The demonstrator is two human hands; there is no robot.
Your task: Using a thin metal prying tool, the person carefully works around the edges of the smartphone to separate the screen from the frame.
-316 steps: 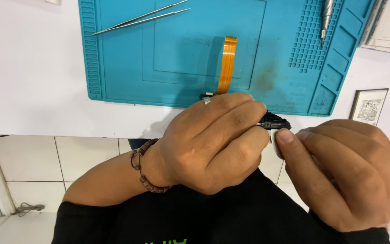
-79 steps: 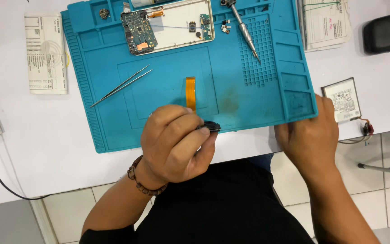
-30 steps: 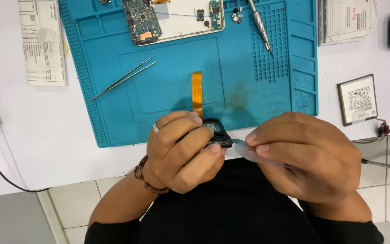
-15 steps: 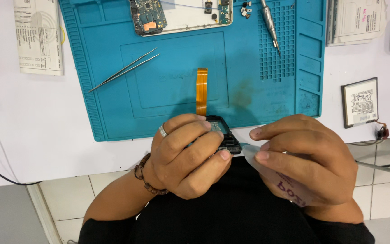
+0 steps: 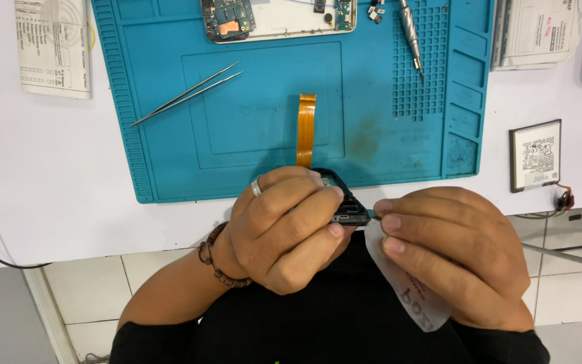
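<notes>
Currently left hand (image 5: 284,229) clamped on small black part (image 5: 346,207), frame center. Right hand (image 5: 449,253) pinches white plastic pick (image 5: 405,283) against its edge, below blue mat (image 5: 291,94).

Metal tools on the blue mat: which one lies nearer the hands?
The tweezers, angled left of centre on the blue mat. The screwdriver sits farther off at the mat's top right.

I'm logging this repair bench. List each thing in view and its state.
Left hand: gripping a small black part.
Small black part: held, orange ribbon cable attached.
Right hand: pinching a white wipe against the part.
Tweezers: lying on blue mat.
Opened phone: circuit board exposed.
</notes>
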